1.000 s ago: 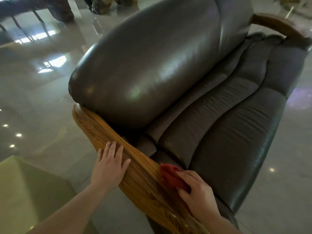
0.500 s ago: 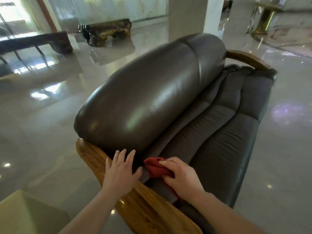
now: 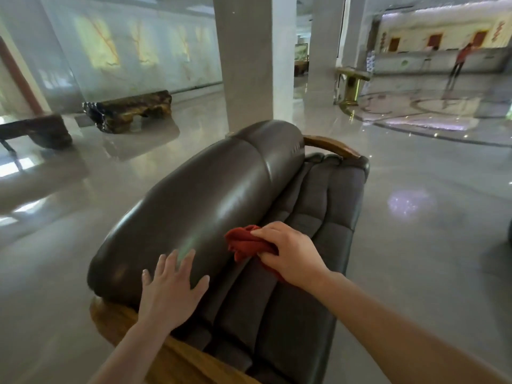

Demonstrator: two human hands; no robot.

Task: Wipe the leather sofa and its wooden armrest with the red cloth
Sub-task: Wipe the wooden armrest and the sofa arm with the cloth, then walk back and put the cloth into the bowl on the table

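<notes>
Fingers (image 3: 273, 231) of right hand (image 3: 291, 252) bunched around red cloth (image 3: 246, 242), left hand (image 3: 169, 292) splayed flat on sofa backrest (image 3: 194, 195)

Floor (image 3: 415, 245): polished grey stone, highly reflective, showing window glare at left and small light specks at right. Square grey pillar (image 3: 250, 59) at centre; a second pillar (image 3: 322, 45) behind it to the right. Left wall (image 3: 133, 45): pale marble-like panels with yellowish veining. Two dark, rough-hewn wooden benches (image 3: 130, 109) stand on the floor near that wall, well apart from the pillar. Gold-coloured pedestal (image 3: 352, 84) at right. Far right: long reception counter (image 3: 432, 62) under a lit wall; a blurred figure (image 3: 461, 60) in red stands beside it.
</notes>
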